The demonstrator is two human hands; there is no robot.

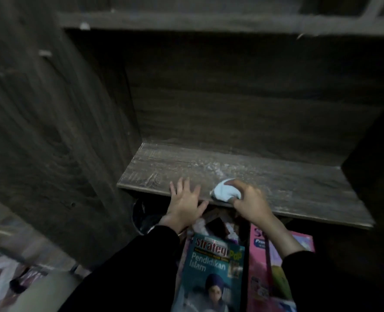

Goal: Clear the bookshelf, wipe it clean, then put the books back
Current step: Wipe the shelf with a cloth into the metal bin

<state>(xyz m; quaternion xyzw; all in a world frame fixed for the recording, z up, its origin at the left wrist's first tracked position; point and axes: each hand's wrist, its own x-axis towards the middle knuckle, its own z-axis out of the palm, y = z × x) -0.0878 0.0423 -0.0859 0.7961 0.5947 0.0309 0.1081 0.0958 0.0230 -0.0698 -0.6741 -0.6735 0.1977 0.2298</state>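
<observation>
A dark wooden bookshelf board [287, 188] lies bare in front of me, streaked with pale dust. My right hand [250, 200] presses a bunched white cloth [224, 191] onto the board near its front edge. My left hand [185, 199] rests flat with fingers spread on the front edge, just left of the cloth. Below the board stand a teal book [211, 273] and a pink book [263, 266], leaning under my forearms.
The shelf's left side panel [58, 131] and right side panel [371, 154] close in the compartment, with another shelf board [209, 21] above. A dark round bin [144, 216] sits under the board's left end. Blurred items [10, 280] lie at the lower left.
</observation>
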